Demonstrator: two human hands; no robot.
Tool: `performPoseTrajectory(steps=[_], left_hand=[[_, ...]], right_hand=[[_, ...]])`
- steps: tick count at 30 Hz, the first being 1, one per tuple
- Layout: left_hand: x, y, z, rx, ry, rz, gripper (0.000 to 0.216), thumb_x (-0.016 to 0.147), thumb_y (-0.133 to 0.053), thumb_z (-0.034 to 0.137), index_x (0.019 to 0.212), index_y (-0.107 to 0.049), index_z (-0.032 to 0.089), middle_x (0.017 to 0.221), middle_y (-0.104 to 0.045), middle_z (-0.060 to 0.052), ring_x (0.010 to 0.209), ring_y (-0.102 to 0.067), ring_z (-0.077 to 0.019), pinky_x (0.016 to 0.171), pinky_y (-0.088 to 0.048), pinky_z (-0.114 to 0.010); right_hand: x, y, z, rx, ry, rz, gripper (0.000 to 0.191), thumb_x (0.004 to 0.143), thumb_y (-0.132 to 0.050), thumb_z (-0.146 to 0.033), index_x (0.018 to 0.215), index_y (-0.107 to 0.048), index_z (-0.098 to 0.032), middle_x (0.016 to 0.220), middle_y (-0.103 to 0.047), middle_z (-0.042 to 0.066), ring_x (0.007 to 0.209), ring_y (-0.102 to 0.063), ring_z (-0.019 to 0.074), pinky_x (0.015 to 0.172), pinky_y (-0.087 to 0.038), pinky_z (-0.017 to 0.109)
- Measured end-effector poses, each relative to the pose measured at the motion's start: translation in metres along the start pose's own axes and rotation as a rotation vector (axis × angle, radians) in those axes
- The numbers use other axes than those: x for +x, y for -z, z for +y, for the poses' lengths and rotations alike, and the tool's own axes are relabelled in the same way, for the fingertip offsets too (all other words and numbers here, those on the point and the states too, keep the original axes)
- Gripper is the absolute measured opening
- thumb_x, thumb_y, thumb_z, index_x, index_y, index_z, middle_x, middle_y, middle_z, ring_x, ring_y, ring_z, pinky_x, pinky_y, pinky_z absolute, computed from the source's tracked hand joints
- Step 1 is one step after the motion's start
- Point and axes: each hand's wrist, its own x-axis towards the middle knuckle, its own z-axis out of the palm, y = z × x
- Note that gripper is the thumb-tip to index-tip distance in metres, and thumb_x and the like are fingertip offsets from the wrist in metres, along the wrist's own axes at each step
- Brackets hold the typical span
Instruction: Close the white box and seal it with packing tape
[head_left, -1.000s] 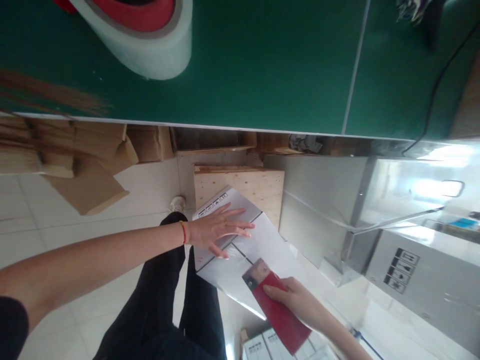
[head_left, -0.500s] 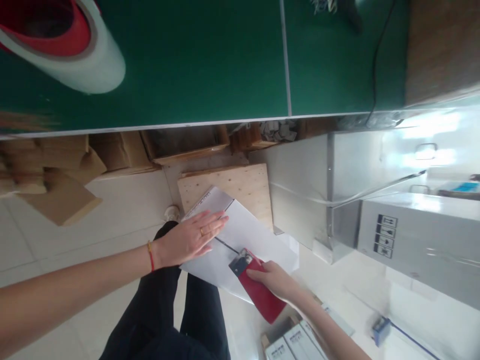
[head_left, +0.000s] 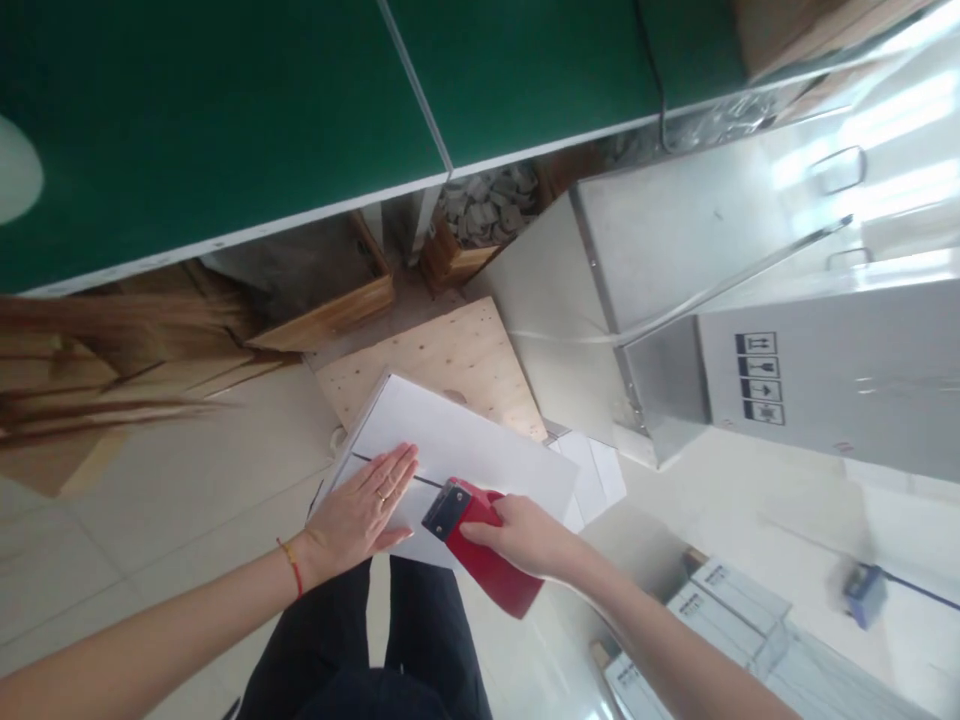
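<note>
White carton (head_left: 457,445): flat, smooth-faced, rectangular, a dark seam line running across its top. It lies on a pale plywood board (head_left: 442,360) with small holes, which sits on the tiled floor (head_left: 172,520) in front of the person's dark trouser legs (head_left: 420,640).

Left hand (head_left: 360,510): flat, palm down, fingers extended and together, pressing on the carton's near-left part beside the seam; ring on one finger, red cord at the wrist. Holds nothing.

Right hand (head_left: 525,535): closed around a red tape dispenser (head_left: 480,545); its dark metal head touches the carton top at the seam, just beside the left fingertips.

Surroundings: green table top (head_left: 225,120) with a white edge above. Under it, a wooden crate (head_left: 322,290), open side dim, contents not discernible, and a second wooden box (head_left: 480,225) holding greyish scraps. Brown cardboard stack (head_left: 82,370) at left, blurred. Large grey-metallic cartons (head_left: 825,360) with handling symbols at right. More white boxes (head_left: 720,620) by the right forearm.
</note>
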Motion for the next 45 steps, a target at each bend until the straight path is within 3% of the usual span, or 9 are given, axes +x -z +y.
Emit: performPoseTrajectory(steps=[6, 15, 22, 26, 29, 36, 45], left_hand=[[0.037, -0.018, 0.042, -0.021, -0.098, -0.076, 0.081, 0.095, -0.048, 0.057, 0.151, -0.035, 0.0, 0.161, -0.027, -0.021, 0.151, -0.023, -0.0293, 0.124, -0.02, -0.039], [0.09, -0.052, 0.117, -0.026, -0.207, -0.148, 0.088, 0.095, -0.046, 0.061, 0.154, -0.028, -0.001, 0.162, -0.02, -0.02, 0.153, -0.016, -0.0294, 0.123, -0.025, -0.039], [0.133, -0.082, 0.195, -0.035, -0.159, -0.215, 0.1, 0.09, -0.045, 0.071, 0.152, -0.027, -0.005, 0.161, -0.018, -0.025, 0.153, -0.011, -0.0342, 0.123, -0.025, -0.045], [0.149, -0.096, 0.231, -0.004, -0.047, -0.236, 0.092, 0.091, -0.05, 0.056, 0.154, -0.022, -0.005, 0.161, -0.018, -0.026, 0.153, -0.011, -0.0354, 0.123, -0.026, -0.049], [0.153, -0.102, 0.24, 0.013, 0.003, -0.254, 0.087, 0.088, -0.054, 0.04, 0.155, -0.02, -0.003, 0.161, -0.016, -0.025, 0.152, -0.013, -0.0351, 0.123, -0.024, -0.049], [0.155, -0.101, 0.243, 0.093, -0.001, -0.238, 0.098, 0.088, -0.054, 0.04, 0.157, 0.001, -0.002, 0.161, -0.012, -0.027, 0.15, -0.019, -0.039, 0.121, -0.026, -0.052], [0.163, -0.103, 0.248, 0.14, -0.059, -0.243, 0.094, 0.089, -0.05, 0.034, 0.157, 0.007, 0.001, 0.162, -0.013, -0.026, 0.149, -0.023, -0.0378, 0.12, -0.029, -0.05]], right_hand=[[-0.003, 0.01, 0.063, -0.034, -0.035, 0.019, 0.034, 0.085, -0.056, -0.048, 0.079, -0.065, -0.016, 0.085, -0.074, 0.011, 0.073, -0.067, 0.0217, 0.063, -0.044, 0.03], [-0.02, 0.034, 0.195, 0.065, -0.147, 0.001, 0.032, 0.087, -0.055, -0.046, 0.08, -0.064, -0.016, 0.087, -0.074, 0.013, 0.073, -0.068, 0.0229, 0.06, -0.046, 0.031], [-0.025, 0.044, 0.267, 0.092, -0.143, 0.042, 0.029, 0.087, -0.056, -0.043, 0.084, -0.063, -0.015, 0.09, -0.074, 0.013, 0.074, -0.069, 0.0242, 0.06, -0.047, 0.033], [-0.017, 0.045, 0.287, 0.1, -0.075, 0.058, 0.032, 0.086, -0.056, -0.045, 0.085, -0.065, -0.015, 0.088, -0.074, 0.014, 0.073, -0.069, 0.0242, 0.059, -0.045, 0.032], [-0.007, 0.046, 0.301, 0.094, -0.005, 0.048, 0.033, 0.084, -0.057, -0.048, 0.084, -0.066, -0.016, 0.085, -0.075, 0.012, 0.071, -0.068, 0.0238, 0.058, -0.044, 0.032], [0.012, 0.048, 0.332, 0.172, 0.164, 0.018, 0.034, 0.082, -0.056, -0.049, 0.084, -0.069, -0.018, 0.084, -0.074, 0.01, 0.071, -0.067, 0.0226, 0.058, -0.043, 0.03], [0.059, 0.049, 0.43, 0.089, 0.024, 0.015, 0.039, 0.081, -0.057, -0.053, 0.093, -0.07, -0.018, 0.093, -0.075, 0.011, 0.081, -0.069, 0.0252, 0.061, -0.043, 0.031]])
